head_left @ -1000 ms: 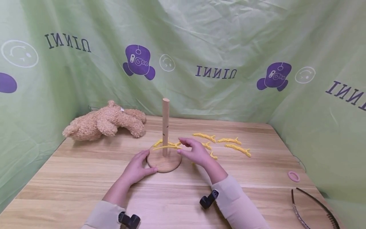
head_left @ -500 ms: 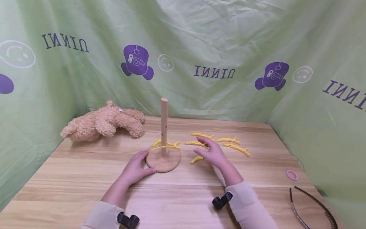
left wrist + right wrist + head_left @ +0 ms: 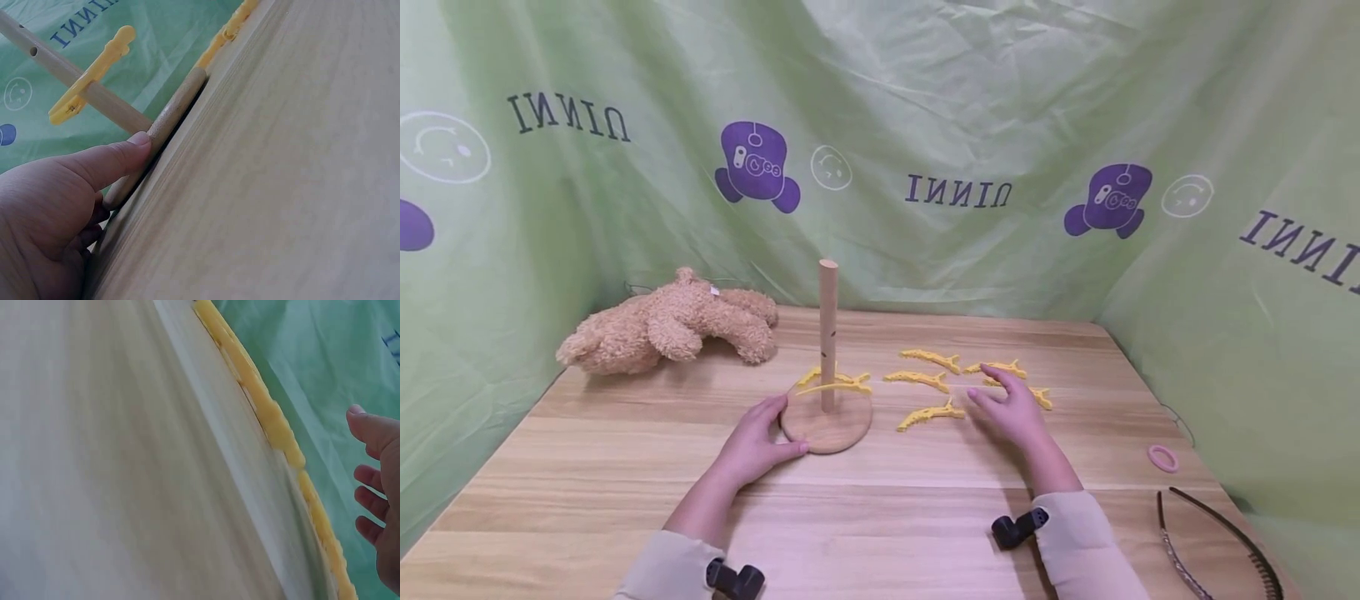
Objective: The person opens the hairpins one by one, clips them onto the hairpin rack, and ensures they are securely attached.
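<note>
My left hand [image 3: 752,446] grips the edge of a wooden stand's round base [image 3: 827,435]; in the left wrist view the thumb [image 3: 119,159] lies over the rim and the fingers are partly hidden behind it. From the base rises a post [image 3: 828,321] with small dark holes. Two yellow hair clips [image 3: 850,383] sit low on the post, sticking out sideways. My right hand [image 3: 1017,412] hovers over the right part of the table, fingers relaxed and holding nothing. It partly covers a yellow hair clip [image 3: 1042,397] lying there; another clip [image 3: 1000,367] lies just beyond its fingertips.
More yellow clips [image 3: 931,412] lie between the stand and my right hand. A plush bear [image 3: 677,325] lies at the back left. At the right are a pink ring [image 3: 1162,458] and a dark headband [image 3: 1232,529]. Green printed cloth [image 3: 880,250] borders the table.
My right hand has let go of the clip on the post and moved right across the table, uncovering the nearer loose clips. My left hand keeps its grip on the base.
</note>
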Demonstrator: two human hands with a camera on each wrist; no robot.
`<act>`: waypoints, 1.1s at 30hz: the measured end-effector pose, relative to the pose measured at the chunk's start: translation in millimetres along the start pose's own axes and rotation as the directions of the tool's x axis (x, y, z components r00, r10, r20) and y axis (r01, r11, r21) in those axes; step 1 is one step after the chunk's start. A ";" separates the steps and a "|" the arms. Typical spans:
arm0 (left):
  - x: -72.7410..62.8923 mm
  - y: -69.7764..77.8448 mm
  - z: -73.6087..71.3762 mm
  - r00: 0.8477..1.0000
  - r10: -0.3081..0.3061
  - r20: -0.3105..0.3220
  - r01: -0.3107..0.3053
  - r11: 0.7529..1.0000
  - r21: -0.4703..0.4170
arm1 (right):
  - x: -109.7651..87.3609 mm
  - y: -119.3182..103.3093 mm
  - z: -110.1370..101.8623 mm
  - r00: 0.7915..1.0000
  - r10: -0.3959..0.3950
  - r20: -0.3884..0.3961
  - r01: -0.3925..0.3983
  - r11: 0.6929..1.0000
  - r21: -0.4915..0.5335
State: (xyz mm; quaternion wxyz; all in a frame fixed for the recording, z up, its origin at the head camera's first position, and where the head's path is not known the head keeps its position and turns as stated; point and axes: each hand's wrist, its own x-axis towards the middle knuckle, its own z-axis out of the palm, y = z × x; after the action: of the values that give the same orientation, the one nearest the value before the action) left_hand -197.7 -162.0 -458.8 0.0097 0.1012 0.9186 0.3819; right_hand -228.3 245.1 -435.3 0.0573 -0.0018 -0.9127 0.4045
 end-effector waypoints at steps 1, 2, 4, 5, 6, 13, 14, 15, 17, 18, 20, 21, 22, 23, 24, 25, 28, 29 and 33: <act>0.0 -0.4 0.1 1.000 -0.001 0.000 0.001 1.000 0.002 | 0.4 4.9 -3.0 1.000 0.010 -0.010 -0.010 1.000 -0.003; -0.1 -0.6 0.2 1.000 -0.002 0.002 0.002 1.000 0.002 | 0.8 9.6 -6.1 1.000 0.021 -0.019 -0.021 1.000 -0.007; 0.2 -1.6 0.5 1.000 -0.004 0.003 0.004 1.000 0.000 | 1.3 18.2 -12.3 0.999 0.043 -0.033 -0.043 0.999 -0.004; 0.2 -2.1 0.8 1.000 -0.003 0.003 0.003 1.000 -0.001 | 1.6 22.5 -15.2 0.998 0.051 -0.044 -0.051 0.999 -0.009; 0.3 -2.5 1.0 1.000 -0.004 0.004 0.004 1.000 -0.002 | 2.0 27.1 -18.1 0.997 0.047 -0.056 -0.047 0.999 -0.003; -0.7 -2.5 0.7 1.000 -0.007 0.005 0.007 1.000 -0.004 | 2.9 51.0 -33.5 0.994 0.045 -0.103 -0.050 0.998 -0.044; -1.2 -2.0 0.4 1.000 -0.008 0.006 0.008 1.000 -0.003 | 2.8 52.8 -34.9 0.993 0.049 -0.106 -0.055 0.997 -0.053; -1.5 -1.8 0.3 1.000 -0.010 0.006 0.010 1.000 -0.005 | 2.8 54.6 -36.3 0.993 0.053 -0.109 -0.059 0.996 -0.060; -2.0 -1.0 -0.1 1.000 -0.013 0.009 0.013 1.000 -0.007 | 2.6 57.5 -38.8 0.992 0.065 -0.104 -0.073 0.994 -0.076; -2.4 -0.6 -0.2 1.000 -0.012 0.010 0.012 1.000 -0.005 | 2.6 58.8 -40.0 0.992 0.073 -0.101 -0.082 0.993 -0.082; -2.4 -0.2 0.0 1.000 -0.014 0.010 0.015 1.000 -0.009 | 2.8 61.8 -42.2 0.991 0.092 -0.093 -0.101 0.990 -0.098; -2.5 0.0 0.1 1.000 -0.012 0.010 0.012 1.000 -0.007 | 3.0 63.4 -43.1 0.991 0.104 -0.089 -0.113 0.988 -0.101; -2.4 0.3 0.4 1.000 -0.012 0.009 0.012 1.000 -0.008 | 3.0 64.8 -43.9 0.989 0.120 -0.085 -0.128 0.986 -0.105; -2.1 0.0 1.0 1.000 -0.010 0.008 0.010 1.000 -0.009 | 3.1 66.4 -44.7 0.988 0.133 -0.081 -0.141 0.984 -0.108; -2.1 0.0 1.5 1.000 -0.007 0.005 0.008 1.000 -0.009 | 3.1 67.9 -45.4 0.986 0.148 -0.076 -0.156 0.982 -0.110; -1.8 0.0 1.8 1.000 -0.003 0.004 0.003 1.000 -0.004 | 3.1 69.5 -46.0 0.984 0.162 -0.072 -0.169 0.979 -0.111; -1.1 -0.5 2.5 1.000 0.002 0.001 -0.002 1.000 -0.002 | 2.9 73.2 -47.3 0.980 0.189 -0.058 -0.195 0.975 -0.111; -0.9 -0.6 2.4 1.000 0.004 0.001 -0.004 1.000 0.000 | 3.0 74.1 -47.7 0.980 0.189 -0.056 -0.195 0.974 -0.113; 0.1 -0.3 1.5 1.000 0.005 0.002 -0.005 1.000 0.005 | 2.5 75.8 -48.6 0.982 0.184 -0.052 -0.189 0.975 -0.118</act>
State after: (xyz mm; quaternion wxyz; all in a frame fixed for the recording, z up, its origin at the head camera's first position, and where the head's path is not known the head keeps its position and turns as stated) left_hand -197.7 -161.2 -460.0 0.0091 0.1039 0.9193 0.3794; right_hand -229.0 332.2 -458.7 0.0378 -0.0992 -0.9303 0.3512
